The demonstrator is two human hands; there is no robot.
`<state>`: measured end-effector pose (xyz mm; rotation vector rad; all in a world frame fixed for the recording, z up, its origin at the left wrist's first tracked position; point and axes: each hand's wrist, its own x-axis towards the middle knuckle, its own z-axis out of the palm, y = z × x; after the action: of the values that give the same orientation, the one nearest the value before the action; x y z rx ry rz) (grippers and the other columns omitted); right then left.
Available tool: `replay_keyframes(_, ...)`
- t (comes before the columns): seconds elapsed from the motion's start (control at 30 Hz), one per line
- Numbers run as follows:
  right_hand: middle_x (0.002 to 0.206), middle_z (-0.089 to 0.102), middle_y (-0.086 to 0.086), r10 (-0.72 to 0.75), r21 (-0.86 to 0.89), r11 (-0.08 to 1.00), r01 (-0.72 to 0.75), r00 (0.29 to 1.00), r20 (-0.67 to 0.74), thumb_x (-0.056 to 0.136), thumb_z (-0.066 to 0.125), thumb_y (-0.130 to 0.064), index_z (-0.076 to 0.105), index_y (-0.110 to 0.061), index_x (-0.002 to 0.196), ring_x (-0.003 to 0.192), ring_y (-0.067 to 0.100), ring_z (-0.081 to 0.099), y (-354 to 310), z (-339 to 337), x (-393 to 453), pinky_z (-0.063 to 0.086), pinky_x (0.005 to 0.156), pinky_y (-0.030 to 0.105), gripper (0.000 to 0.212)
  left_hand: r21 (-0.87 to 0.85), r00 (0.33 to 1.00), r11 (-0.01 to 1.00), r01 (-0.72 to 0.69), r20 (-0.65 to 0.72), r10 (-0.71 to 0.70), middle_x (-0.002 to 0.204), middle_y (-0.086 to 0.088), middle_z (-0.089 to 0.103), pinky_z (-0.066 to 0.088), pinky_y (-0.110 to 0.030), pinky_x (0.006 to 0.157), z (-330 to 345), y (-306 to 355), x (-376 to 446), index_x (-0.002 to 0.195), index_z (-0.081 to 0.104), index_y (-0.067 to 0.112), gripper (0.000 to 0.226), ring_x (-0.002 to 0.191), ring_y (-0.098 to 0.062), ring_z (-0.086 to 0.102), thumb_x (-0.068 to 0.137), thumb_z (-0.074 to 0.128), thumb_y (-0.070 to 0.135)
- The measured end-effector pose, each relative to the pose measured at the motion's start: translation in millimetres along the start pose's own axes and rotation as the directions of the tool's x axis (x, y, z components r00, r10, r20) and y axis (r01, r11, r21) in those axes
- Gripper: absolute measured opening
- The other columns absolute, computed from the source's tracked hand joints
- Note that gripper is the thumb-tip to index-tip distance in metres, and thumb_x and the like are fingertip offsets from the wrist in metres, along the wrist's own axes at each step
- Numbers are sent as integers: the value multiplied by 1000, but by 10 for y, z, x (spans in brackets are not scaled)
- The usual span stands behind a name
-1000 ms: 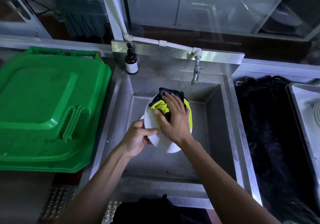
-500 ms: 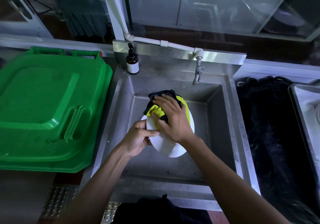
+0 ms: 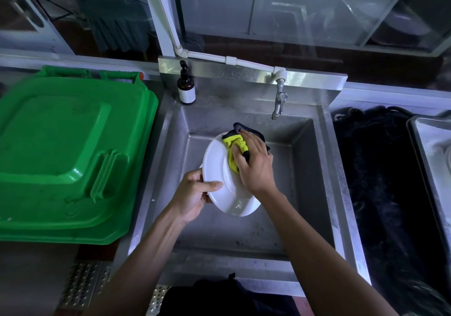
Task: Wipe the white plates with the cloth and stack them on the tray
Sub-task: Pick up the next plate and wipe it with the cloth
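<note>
Sink: a steel sink in front of me, its basin dull and spotted, with small dark specks near my edge.
Back ledge: a brown pump bottle with a white label stands upright at the left corner.
Tap: a metal tap hangs over the basin's far right side.
Left of sink: a green bin lid, just beside the rim.
Right of sink: a dark tangled heap, then a steel tray at the frame's edge.

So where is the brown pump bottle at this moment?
In the head view the brown pump bottle stands on the back left corner of the sink ledge, between the green bin lid and the tap.
</note>
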<state>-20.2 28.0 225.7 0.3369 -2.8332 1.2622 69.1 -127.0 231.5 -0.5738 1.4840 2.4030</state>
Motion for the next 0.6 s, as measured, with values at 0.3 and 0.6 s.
replay_keyframes(0.3,161,32,-16,258,110,961,-254,966,-22,103,49,-42,40,-27,153,149,6,21,48,152,-240,23,119,49,53,-97,989,992,-82,-129,69,112,-22,72,58,-48,79,35,14,63,109,71,3,36,97,-38,70,75,68,-7)
replay_keyframes(0.6,163,26,-18,219,94,971,-219,976,3,103,48,-43,38,-27,153,152,5,13,-230,392,-513,20,119,50,54,-221,973,971,-95,-226,44,120,-23,68,54,-39,75,19,-24,136,122,69,2,37,99,-36,65,85,62,-2)
